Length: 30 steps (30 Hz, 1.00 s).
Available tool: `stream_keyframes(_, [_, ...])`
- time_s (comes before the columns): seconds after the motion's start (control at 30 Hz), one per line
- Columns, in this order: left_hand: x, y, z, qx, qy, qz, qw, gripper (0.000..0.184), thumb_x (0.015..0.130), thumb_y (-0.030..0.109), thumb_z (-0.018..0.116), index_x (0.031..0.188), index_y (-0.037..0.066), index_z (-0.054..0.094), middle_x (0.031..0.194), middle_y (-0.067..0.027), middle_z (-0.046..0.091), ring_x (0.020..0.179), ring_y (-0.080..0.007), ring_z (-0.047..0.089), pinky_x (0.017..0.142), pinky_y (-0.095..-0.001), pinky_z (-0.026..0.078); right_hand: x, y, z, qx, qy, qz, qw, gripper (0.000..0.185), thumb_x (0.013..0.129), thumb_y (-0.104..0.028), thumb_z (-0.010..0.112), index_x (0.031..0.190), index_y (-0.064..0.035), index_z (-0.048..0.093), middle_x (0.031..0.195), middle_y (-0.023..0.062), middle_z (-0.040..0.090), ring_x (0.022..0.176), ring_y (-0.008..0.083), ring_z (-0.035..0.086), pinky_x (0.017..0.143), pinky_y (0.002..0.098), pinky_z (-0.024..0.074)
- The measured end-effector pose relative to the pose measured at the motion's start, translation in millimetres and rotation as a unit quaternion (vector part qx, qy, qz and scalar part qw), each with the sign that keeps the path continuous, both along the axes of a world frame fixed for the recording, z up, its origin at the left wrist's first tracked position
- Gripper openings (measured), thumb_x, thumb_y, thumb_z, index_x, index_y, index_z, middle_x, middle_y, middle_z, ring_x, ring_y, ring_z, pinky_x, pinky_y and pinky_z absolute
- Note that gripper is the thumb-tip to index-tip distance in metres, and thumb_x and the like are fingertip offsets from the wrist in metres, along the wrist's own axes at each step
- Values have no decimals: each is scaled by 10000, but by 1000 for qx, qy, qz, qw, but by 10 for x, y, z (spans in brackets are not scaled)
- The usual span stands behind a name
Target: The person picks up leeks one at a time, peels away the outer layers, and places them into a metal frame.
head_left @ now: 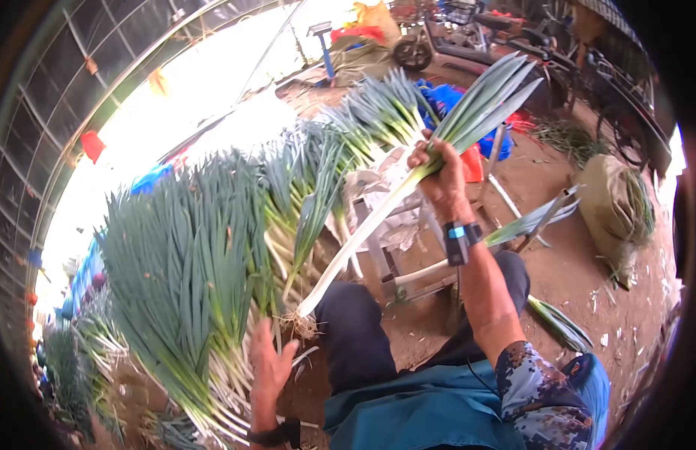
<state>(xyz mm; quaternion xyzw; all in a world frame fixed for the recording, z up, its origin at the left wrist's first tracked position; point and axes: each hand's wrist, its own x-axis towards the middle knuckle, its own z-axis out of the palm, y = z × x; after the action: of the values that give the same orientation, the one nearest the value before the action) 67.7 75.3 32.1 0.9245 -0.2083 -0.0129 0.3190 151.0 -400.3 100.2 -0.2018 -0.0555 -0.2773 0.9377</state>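
In the head view my right hand (443, 174) is closed around a long leek (363, 234), just where the white stalk turns to green leaves. The leek slants across my lap, leaves up to the right, stringy roots (301, 324) down to the left. My left hand (268, 366) is below those roots with thumb and fingers apart, holding nothing. Beside it a big heap of leeks (187, 255) spreads to the left. Another leek (423, 273) lies across a metal frame (378, 251) before my knees.
More leek bunches (378, 112) lie farther back. A stuffed sack (616, 214) sits on the dirt floor at right, with a loose leek (561, 324) nearer me. Scooters (475, 49) and a cart (625, 105) stand behind. Blue plastic (441, 97) lies beyond my right hand.
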Motion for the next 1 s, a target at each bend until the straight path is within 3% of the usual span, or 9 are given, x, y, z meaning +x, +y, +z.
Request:
stream_keyframes(0.1, [-69, -569, 609, 84, -140, 29, 986, 865, 769, 268, 813, 1438, -54, 369, 1452, -281, 413, 1356, -460, 343, 1145, -506, 271, -9, 283, -81, -10, 53, -37, 998, 242, 877, -161, 671, 1040, -19, 562, 759, 61, 570, 654, 170, 540, 666, 386, 494])
stream_keyframes(0.2, [126, -926, 446, 96, -175, -60, 978, 687, 822, 272, 782, 1351, -45, 478, 1253, -257, 557, 1170, -395, 527, 1006, -458, 414, 23, 560, -119, 16, 131, -23, 991, 339, 867, -229, 754, 1014, -15, 536, 885, 114, 583, 707, 204, 585, 713, 447, 552])
stream_keyframes(0.27, [399, -876, 78, -38, 14, -48, 998, 407, 886, 245, 727, 1168, -28, 621, 985, -204, 639, 876, -323, 615, 788, -406, 490, -105, 623, -39, -42, 112, 4, 993, 423, 847, -251, 786, 1071, -8, 521, 968, 133, 567, 779, 226, 609, 775, 489, 567])
stream_keyframes(0.3, [472, -905, -117, -160, -48, -89, 982, 288, 952, 249, 654, 984, -37, 673, 754, -114, 613, 655, -197, 584, 622, -321, 475, -250, 610, 69, -87, 91, 13, 992, 480, 837, -277, 800, 1115, -9, 514, 979, 124, 555, 854, 229, 614, 824, 518, 565])
stream_keyframes(0.4, [388, -1030, 29, -149, 197, -82, 966, 384, 1007, 341, 563, 996, -27, 673, 686, -46, 587, 614, -121, 558, 589, -289, 459, -420, 500, 240, -148, 79, 7, 986, 346, 893, -222, 749, 1105, -45, 541, 988, 73, 564, 889, 208, 601, 850, 519, 552])
stream_keyframes(0.43, [441, -1043, -74, -141, 151, -109, 972, 454, 1034, 393, 494, 1004, -20, 680, 627, 4, 564, 563, -80, 523, 554, -261, 439, -413, 453, 213, -140, 79, 19, 987, 322, 904, -208, 737, 1106, -50, 542, 985, 62, 567, 889, 203, 601, 855, 516, 550])
stream_keyframes(0.67, [626, -1743, 369, -250, 39, -133, 958, 382, 971, 157, 635, 1309, -8, 565, 1010, -73, 653, 862, -120, 605, 805, -265, 494, -283, 536, 15, -101, 9, 71, 992, 220, 918, -158, 711, 1069, -74, 575, 927, 14, 592, 883, 172, 607, 908, 495, 531])
stream_keyframes(0.93, [783, -2237, 561, -291, -123, -130, 940, 149, 903, 118, 724, 982, -8, 718, 884, -45, 658, 797, -101, 611, 744, -252, 499, -379, 861, -62, -93, 13, 78, 993, 262, 890, -184, 741, 1065, -75, 580, 921, 30, 607, 879, 181, 627, 931, 487, 530])
stream_keyframes(1.0, [809, -2191, 493, -290, -87, -116, 946, 121, 900, 83, 699, 966, -16, 686, 840, -88, 657, 749, -177, 648, 694, -303, 511, -387, 845, -86, -94, 18, 87, 992, 270, 890, -190, 740, 1068, -67, 578, 924, 41, 614, 872, 187, 634, 931, 489, 536])
